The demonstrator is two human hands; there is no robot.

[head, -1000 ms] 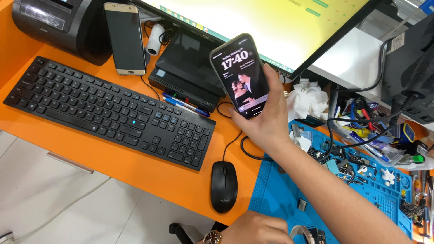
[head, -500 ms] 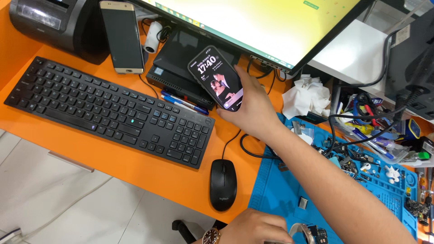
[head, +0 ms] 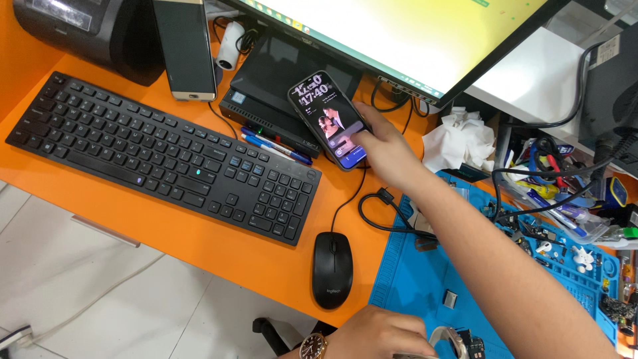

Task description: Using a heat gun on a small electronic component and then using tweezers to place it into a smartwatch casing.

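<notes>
The right hand (head: 385, 149) is reaching out over the orange desk (head: 199, 239) and has been bringing the lit smartphone (head: 328, 119) down and away from the camera: a second ago it was raised, screen tilted up towards the wearer, and now it is low, just behind the far right corner of the black keyboard (head: 159, 156). The fingers are curled round the phone's right edge and lower end, gripping it, with its screen still glowing. It looks as though the phone is being lowered onto the desk, close to the small black box (head: 279, 86) and the pens (head: 276, 146) behind the keyboard. The left hand (head: 382, 336), well in front of the keyboard past the mouse (head: 332, 269), is resting half-closed on a small metal part (head: 446, 339) at the blue mat (head: 425, 279).
</notes>
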